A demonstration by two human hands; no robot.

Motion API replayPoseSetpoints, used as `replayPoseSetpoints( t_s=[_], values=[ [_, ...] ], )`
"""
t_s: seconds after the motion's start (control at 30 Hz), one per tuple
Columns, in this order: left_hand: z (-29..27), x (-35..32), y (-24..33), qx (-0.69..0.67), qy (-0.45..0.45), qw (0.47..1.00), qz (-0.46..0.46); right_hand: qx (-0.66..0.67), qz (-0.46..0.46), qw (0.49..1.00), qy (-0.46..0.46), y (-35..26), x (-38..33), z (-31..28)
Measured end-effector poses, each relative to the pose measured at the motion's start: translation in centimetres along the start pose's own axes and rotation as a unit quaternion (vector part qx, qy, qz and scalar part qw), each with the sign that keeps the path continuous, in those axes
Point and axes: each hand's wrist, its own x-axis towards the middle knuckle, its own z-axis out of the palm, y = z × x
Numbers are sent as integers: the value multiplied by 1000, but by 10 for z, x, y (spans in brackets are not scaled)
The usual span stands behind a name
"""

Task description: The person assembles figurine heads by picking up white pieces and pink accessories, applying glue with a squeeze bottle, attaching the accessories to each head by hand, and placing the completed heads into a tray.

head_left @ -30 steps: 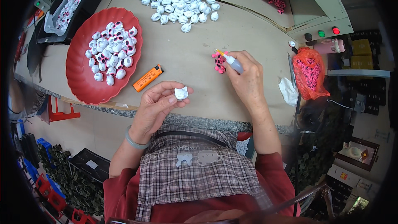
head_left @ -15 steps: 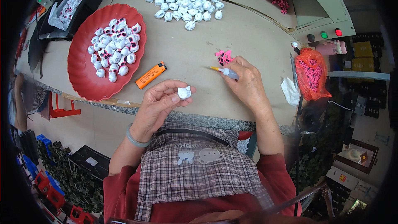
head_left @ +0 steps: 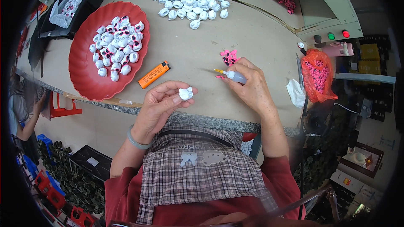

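Note:
Between the thumb and fingers of my left hand (head_left: 162,101) is a small white cat-head figure (head_left: 185,93), its two pointed ears facing up. My right hand (head_left: 252,85) grips a small translucent glue bottle (head_left: 237,77) with a yellow-based needle tip that points left. A tiny pink piece (head_left: 220,77) shows at the right fingertips, just under the needle; how firmly it is pinched I cannot tell. Just beyond that hand lies a little pile of pink and black sunglasses-shaped pieces (head_left: 229,57). An orange lighter (head_left: 154,75) rests to the left, beyond my left hand.
A red scalloped dish (head_left: 80,63) holds white figures with pink-and-black glasses. Many plain white figures (head_left: 189,0) spread across the table's far side. At right are a red bag (head_left: 317,75) of pink pieces, a crumpled tissue (head_left: 296,92) and a machine (head_left: 336,12) with lit buttons.
My right hand has drawn slightly back from the pink pile with the glue bottle, and a pink piece now shows at its fingertips. My left hand stays nearly still with the figure.

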Motion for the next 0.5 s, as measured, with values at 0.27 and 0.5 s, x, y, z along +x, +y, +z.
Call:
replayPoseSetpoints(
  t_s=[0.27, 0.5],
  values=[
    [-1, -1, -1, 0, -6, 1000, 1, 90, 30, 995, 42, -1, 0, 1],
    [-1, -3, -2, -7, -3, 1000, 1, 99, 37, 994, 36, 5, -2, 5]
  ],
)
